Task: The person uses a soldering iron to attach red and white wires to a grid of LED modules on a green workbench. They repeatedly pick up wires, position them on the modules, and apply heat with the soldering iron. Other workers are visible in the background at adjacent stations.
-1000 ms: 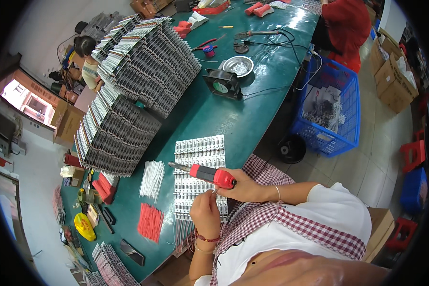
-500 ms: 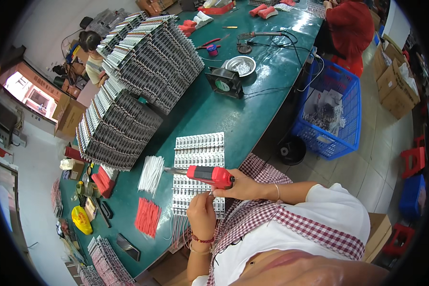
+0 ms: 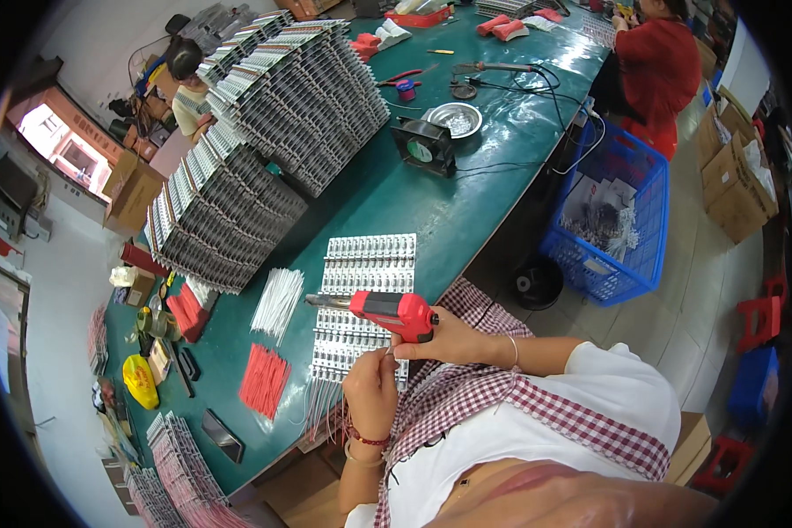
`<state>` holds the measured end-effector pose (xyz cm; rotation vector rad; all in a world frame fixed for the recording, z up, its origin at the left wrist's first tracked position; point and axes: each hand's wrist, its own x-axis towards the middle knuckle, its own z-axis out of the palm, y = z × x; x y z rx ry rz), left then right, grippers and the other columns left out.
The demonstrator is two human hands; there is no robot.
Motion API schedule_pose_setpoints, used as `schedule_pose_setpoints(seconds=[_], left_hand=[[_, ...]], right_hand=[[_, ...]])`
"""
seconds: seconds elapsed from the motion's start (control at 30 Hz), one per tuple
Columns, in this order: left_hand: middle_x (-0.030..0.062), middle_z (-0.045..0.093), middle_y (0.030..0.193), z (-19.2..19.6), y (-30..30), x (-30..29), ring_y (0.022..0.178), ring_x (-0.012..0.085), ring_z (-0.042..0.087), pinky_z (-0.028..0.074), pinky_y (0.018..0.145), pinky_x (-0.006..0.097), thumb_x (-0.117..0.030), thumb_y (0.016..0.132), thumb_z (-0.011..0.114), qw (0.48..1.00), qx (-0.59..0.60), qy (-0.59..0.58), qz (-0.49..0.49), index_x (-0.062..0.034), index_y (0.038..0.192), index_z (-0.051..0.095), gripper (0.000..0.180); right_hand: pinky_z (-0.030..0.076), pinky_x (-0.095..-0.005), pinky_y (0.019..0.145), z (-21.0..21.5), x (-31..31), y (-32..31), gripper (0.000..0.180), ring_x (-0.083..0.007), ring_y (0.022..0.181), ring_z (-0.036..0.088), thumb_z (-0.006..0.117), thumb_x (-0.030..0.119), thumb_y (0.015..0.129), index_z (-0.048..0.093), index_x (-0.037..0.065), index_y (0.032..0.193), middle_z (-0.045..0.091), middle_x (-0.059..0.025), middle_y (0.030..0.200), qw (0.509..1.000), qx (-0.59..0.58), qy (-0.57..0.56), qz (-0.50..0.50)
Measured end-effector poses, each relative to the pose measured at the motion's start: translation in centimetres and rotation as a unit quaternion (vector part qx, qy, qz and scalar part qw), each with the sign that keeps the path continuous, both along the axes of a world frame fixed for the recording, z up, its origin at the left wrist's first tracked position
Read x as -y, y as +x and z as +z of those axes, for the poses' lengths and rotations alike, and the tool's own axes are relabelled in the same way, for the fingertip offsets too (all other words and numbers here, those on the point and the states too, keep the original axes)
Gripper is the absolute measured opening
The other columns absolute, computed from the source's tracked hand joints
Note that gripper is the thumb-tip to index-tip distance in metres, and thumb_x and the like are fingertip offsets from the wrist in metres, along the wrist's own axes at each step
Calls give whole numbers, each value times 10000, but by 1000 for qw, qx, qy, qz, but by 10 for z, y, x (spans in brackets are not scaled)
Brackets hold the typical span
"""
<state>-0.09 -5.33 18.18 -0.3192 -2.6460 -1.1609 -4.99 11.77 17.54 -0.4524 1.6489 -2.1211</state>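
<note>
Right grip (image 3: 444, 341) clasps a red-and-black gun-shaped tool (image 3: 392, 311) above a white multi-row panel (image 3: 370, 255) on the green surface (image 3: 348, 211); just beside, the left grip (image 3: 371, 394) pinches something indistinct. Likely soldering; the next move calls for steady tip placement.

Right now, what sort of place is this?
Probably an electronics assembly workshop: tall stacks of panels, a soldering iron on the green workbench, and a red gun-shaped tool in the right hand.
</note>
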Motion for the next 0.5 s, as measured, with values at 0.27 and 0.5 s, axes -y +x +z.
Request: schedule_pose_setpoints(seconds=[0.27,0.5], left_hand=[[148,642,689,-3,5,1,593,225,643,471,540,315,-48,873,584,999,25,27,22,28,889,639,95],[170,618,716,-11,5,5,615,308,615,464,540,375,-12,834,605,996,50,58,47,28,888,636,73]], right_hand=[[460,-253,712,-9,12,9,180,-71,770,541,681,84,798,581,21,934,601,-4,828,997,-35,24,-69],[477,-252,826,-14,12,4,270,-82,903,587,725,131,815,602,45,1040,643,-12,945,997,21,72,-22]])
